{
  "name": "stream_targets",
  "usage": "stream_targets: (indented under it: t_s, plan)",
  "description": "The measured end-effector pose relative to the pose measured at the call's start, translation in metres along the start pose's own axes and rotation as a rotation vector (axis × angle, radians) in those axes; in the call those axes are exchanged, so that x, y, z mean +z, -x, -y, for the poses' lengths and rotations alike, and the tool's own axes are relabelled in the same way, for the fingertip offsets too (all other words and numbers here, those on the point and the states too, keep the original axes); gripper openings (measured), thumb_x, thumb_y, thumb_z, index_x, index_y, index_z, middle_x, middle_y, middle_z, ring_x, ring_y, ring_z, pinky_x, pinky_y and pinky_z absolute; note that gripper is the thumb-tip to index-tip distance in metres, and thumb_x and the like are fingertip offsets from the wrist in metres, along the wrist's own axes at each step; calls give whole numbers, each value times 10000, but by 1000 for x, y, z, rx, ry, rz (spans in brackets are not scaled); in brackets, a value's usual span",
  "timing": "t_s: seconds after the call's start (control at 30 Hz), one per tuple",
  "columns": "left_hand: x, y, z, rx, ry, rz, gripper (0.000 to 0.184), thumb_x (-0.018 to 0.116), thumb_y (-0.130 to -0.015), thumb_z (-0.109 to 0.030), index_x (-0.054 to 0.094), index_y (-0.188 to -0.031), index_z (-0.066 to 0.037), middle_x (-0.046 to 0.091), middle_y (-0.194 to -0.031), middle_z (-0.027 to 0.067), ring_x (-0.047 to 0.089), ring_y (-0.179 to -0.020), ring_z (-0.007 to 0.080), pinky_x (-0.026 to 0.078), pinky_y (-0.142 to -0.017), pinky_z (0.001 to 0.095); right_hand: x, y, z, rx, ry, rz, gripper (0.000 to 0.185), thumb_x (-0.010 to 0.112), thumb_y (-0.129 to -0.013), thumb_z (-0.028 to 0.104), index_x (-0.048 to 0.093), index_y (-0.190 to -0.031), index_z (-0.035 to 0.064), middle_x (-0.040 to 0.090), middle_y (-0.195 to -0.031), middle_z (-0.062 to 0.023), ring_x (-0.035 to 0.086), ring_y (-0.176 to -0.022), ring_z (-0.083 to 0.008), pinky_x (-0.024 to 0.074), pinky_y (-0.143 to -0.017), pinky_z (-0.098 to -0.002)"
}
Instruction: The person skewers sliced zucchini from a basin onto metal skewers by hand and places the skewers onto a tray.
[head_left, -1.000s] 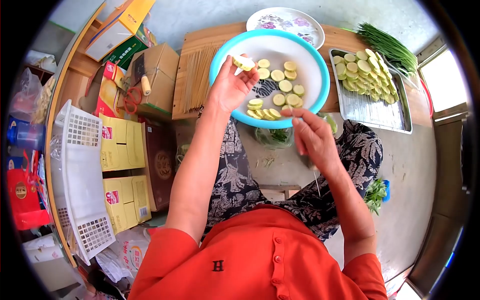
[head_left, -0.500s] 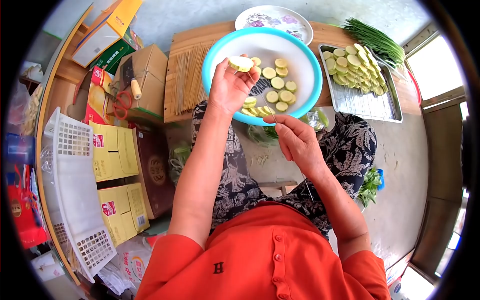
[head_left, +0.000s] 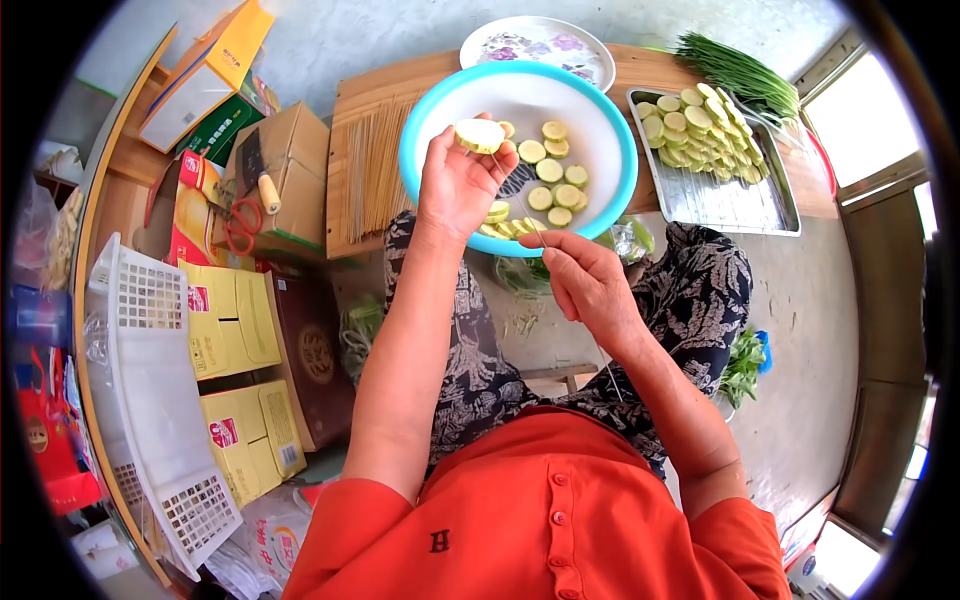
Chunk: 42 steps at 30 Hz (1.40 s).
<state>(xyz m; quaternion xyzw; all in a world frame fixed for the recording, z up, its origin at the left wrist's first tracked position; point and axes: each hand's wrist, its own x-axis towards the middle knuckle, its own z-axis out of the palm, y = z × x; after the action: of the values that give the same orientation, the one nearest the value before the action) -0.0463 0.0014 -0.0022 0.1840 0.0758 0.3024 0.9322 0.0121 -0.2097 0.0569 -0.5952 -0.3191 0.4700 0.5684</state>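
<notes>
Wore red shirt (head_left: 540,515) and dark patterned trousers (head_left: 710,285), nearest, on near side of basin (head_left: 629,160). Had right hand (head_left: 590,283) closed on thin stick (head_left: 610,376), just outside basin's near rim, with index finger extended. Slanted stick from over lap up toward basin. Saw plastic bag of greens (head_left: 522,272) below basin's near rim. Pinched zucchini slice (head_left: 480,134) between thumb and fingers of left hand (head_left: 458,190), over basin's left part, pale face showing. Couldn't tell slice pierced or not. Found loose slices (head_left: 550,170) inside basin, along near side and middle, some overlapping. Saw bundle of thin skewers (head_left: 375,180) on wooden table (head_left: 425,68), left of basin. Spotted metal tray (head_left: 710,208) right of basin, with stacked slices (head_left: 705,130) toward its far end. Noted flowered plate (head_left: 500,46) behind basin, partly hidden by rim. Logged long thin greens (head_left: 740,75) to far right of basin, beyond tray.
</notes>
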Motion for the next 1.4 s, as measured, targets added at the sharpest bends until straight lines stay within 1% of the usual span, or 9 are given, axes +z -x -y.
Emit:
stream_targets:
  t_s: [0.2, 0.33, 0.4, 0.53, 0.6, 0.73, 0.87, 1.03, 1.4]
  plan:
    - [-4, 0, -1, 53, 31, -26, 468, 562, -904, -300, 528, -1208, 55, 568, -1152, 228, 601, -955, 284, 512, -909, 403, -14, -3, 8, -34, -153, -188, 209, 520, -977, 187, 654, -1020, 31, 455, -558, 46, 335, -474, -31, 234, -442, -191]
    - [4, 1, -2, 66, 9, -64, 429, 544, -914, -318, 554, -1157, 35, 597, -1090, 212, 605, -918, 276, 521, -880, 404, -46, -4, 36, -309, -218, -317, 201, 565, -957, 169, 671, -958, -2, 450, -564, 35, 397, -494, -56, 313, -469, -199]
    - [5, 2, -2, 78, 10, -104, 404, 527, -922, -331, 570, -1123, 17, 625, -1030, 198, 610, -880, 272, 529, -851, 405, -58, 1, 45, -464, -166, -229, 235, 506, -978, 162, 618, -1062, -26, 592, -691, -39, 568, -613, -108, 393, -545, -212]
    - [5, 1, -2, 92, 19, -113, 397, 529, -921, -331, 570, -1117, 12, 625, -1014, 190, 611, -878, 265, 530, -843, 402, -42, 6, 51, -480, -173, -344, 276, 414, -1001, 152, 546, -1159, -31, 675, -964, -140, 674, -852, -202, 455, -684, -250]
    - [4, 1, -1, 95, 17, -111, 397, 529, -921, -331, 570, -1117, 12, 624, -1013, 186, 611, -877, 264, 530, -840, 401, -44, 9, 42, -463, -404, -60, 304, 335, -1007, 138, 506, -1198, -26, 623, -1192, -202, 651, -1040, -270, 458, -802, -285]
    - [2, 2, -1, 86, 29, -117, 402, 526, -921, -331, 566, -1122, 14, 622, -1012, 181, 610, -876, 263, 527, -843, 398, -40, 9, 21, -286, -205, -194, 199, 467, -971, 80, 545, -1135, -1, 672, -993, -126, 669, -776, -170, 485, -658, -249]
    - [2, 0, -2, 83, 56, -96, 403, 524, -919, -324, 559, -1131, 17, 616, -1016, 182, 601, -885, 267, 519, -853, 403, -17, 15, 23, -134, -170, -91, 320, 480, -971, 57, 487, -1289, 29, 651, -831, -74, 465, -467, -63, 370, -437, -182]
    - [4, 2, 0, 96, 89, -89, 411, 525, -917, -323, 546, -1146, 18, 606, -1026, 186, 587, -897, 271, 510, -864, 404, 8, 18, 11, 7, -96, -85, 386, 447, -960, 115, 499, -1334, 36, 458, -533, 39, 336, -439, -26, 261, -431, -188]
    - [6, 4, 0, 110, 66, -35, 399, 542, -905, -301, 555, -1152, 13, 613, -1055, 192, 589, -905, 281, 507, -865, 404, 12, 8, 15, 18, -23, -62, 355, 450, -948, 88, 539, -1281, 8, 417, -555, 55, 353, -464, -29, 285, -446, -203]
